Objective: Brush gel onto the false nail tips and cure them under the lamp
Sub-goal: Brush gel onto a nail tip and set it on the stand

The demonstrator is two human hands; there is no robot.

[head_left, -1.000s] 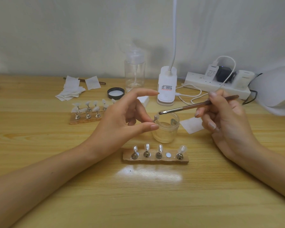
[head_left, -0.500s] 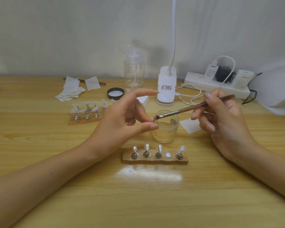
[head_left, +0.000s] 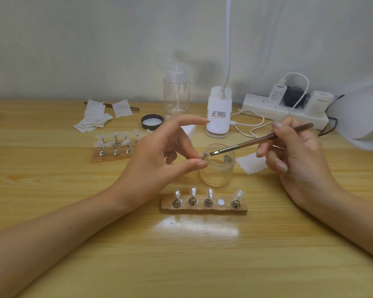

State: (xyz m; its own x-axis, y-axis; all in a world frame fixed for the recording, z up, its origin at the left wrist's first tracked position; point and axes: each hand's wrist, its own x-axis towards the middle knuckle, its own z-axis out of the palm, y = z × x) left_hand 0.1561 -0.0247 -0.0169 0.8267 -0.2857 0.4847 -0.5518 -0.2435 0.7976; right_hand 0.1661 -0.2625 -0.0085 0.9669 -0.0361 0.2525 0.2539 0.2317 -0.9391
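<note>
My left hand (head_left: 159, 153) pinches a small nail tip on its metal stand (head_left: 204, 155) between thumb and middle finger, just above the open clear gel jar (head_left: 218, 168). In my right hand (head_left: 293, 155) a brown brush (head_left: 256, 141) is held like a pen, its bristles touching the nail tip. A wooden holder (head_left: 204, 208) in front carries several nail tips on stands, with one magnet spot bare. A second holder (head_left: 112, 147) with several tips lies behind my left hand. The white curing lamp (head_left: 362, 117) sits at the far right.
A clear pump bottle (head_left: 176, 93), a black jar lid (head_left: 152, 121), a white desk lamp base (head_left: 219, 112), a power strip (head_left: 284, 108) with plugs and cable, and white wipes (head_left: 95, 119) stand along the back. Another wipe (head_left: 252, 163) lies beside the jar.
The brush has moved left and down, from over the jar to the nail tip that my left hand holds. My left hand stayed nearly still.
</note>
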